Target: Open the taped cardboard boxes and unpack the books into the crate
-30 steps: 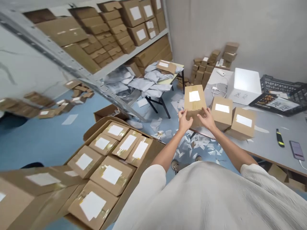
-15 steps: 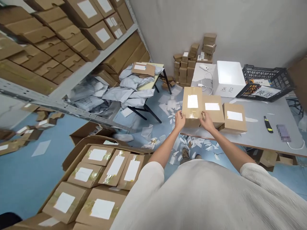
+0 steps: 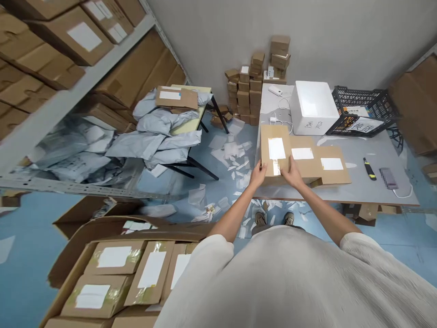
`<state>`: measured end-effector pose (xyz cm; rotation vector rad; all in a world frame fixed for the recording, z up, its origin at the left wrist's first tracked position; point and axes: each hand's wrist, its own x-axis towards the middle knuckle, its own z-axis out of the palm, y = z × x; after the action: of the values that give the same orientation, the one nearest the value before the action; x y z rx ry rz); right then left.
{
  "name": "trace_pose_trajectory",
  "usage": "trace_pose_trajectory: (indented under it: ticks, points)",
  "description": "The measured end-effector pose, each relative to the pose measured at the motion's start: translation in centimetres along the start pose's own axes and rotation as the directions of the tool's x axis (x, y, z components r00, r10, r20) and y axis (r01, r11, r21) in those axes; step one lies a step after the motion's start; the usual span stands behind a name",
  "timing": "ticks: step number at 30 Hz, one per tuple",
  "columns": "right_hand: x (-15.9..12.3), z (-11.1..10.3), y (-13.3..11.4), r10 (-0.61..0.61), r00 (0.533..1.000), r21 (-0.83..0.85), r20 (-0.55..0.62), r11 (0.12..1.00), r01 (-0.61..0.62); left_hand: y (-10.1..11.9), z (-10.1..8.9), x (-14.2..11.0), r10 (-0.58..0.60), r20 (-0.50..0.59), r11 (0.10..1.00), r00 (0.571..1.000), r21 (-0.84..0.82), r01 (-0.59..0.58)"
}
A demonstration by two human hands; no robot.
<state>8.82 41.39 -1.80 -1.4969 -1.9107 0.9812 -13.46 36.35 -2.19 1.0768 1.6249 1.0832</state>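
Note:
Both of my hands grip the near end of a taped cardboard box [image 3: 273, 130] with a white label, at the left end of the grey table [image 3: 358, 182]. My left hand [image 3: 258, 175] is closed against its left side. On the right side my right hand [image 3: 292, 173] presses with its thumb near the top edge. A second labelled cardboard box [image 3: 305, 142] stands directly to the right, and a third labelled box [image 3: 332, 177] stands beyond it. The undersides of the boxes are hidden from view.
On the table are a white foam box [image 3: 314, 105], a black crate [image 3: 365, 123], a cutter [image 3: 369, 169] and a blurred phone-like item [image 3: 388, 178]. A large carton [image 3: 68, 269] of labelled boxes stands left behind me. Paper scraps [image 3: 232, 150] litter the floor.
My view has turned to the right, so the shelf and carton sit farther left. Both hands stay on the box, which now sits level with the two boxes beside it.

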Motion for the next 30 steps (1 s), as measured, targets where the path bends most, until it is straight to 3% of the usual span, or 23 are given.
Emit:
trace_pose_trajectory:
  ticks: [8,13,16,20,24,27,30]
  points:
    - [0.3,-5.1,3.0,0.081,0.995,-0.023,-0.062,0.996,-0.083,2.1,5.8,1.7,-0.002,0.096,1.000,0.995,-0.013,0.003]
    - [0.8,-8.0,5.8,0.064,0.993,-0.053,-0.094,0.996,-0.070,2.8,9.7,2.4,0.003,0.098,1.000,0.995,-0.024,-0.001]
    - [1.1,-9.1,7.0,0.040,0.995,-0.071,-0.092,0.996,-0.046,3.1,11.1,2.5,0.008,0.096,1.000,0.995,-0.012,-0.007]
    - [1.3,-9.0,6.4,-0.032,0.997,-0.087,-0.068,0.996,0.026,3.6,10.7,2.6,0.030,0.006,0.994,1.000,0.107,-0.030]
    - [1.7,-7.4,3.7,-0.113,0.992,-0.064,-0.058,0.992,0.109,4.4,8.5,2.6,0.211,-0.183,0.919,0.960,0.373,-0.131]
    - [2.4,-5.4,1.5,-0.160,0.987,0.010,-0.019,0.987,0.160,4.8,6.6,2.3,0.289,-0.113,0.888,0.951,0.404,-0.222]
    - [3.2,-3.2,0.7,-0.197,0.980,0.036,0.007,0.980,0.197,4.6,4.7,2.1,0.250,-0.089,0.887,0.964,0.419,-0.191]
